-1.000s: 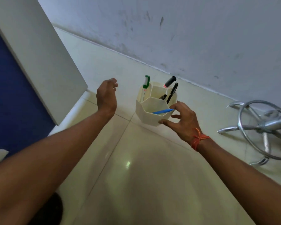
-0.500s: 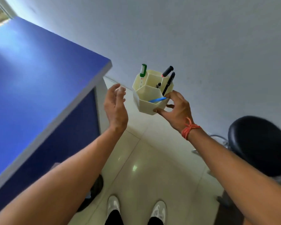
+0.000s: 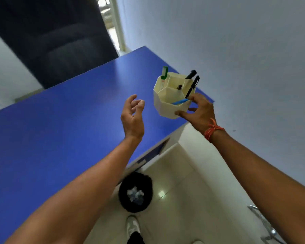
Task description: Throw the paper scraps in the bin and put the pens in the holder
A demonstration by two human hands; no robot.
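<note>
Holding the holder (image 3: 171,101) by its near wall, the right hand (image 3: 198,112) has its fingers and thumb closed around the cream, honeycomb-celled cup, which hangs in the air above the far corner of the blue table (image 3: 60,124). Inside it stand a green-capped marker (image 3: 163,76) on the side away from that hand, two black pens (image 3: 192,83) close to the gripping fingers, and a blue pen (image 3: 180,101) lying across the nearest cell, just under the fingertips. The left hand (image 3: 132,118) hovers just beside the holder, open, fingers loosely curled, gripping nothing. Below both hands, on the floor, a black bin (image 3: 135,192) holds crumpled paper scraps (image 3: 135,194). Both parts of the task look done, so the step in hand appears to be setting the filled holder on the table. That calls for lowering it level so no pen tips out, perhaps with the left hand steadying the far wall.
</note>
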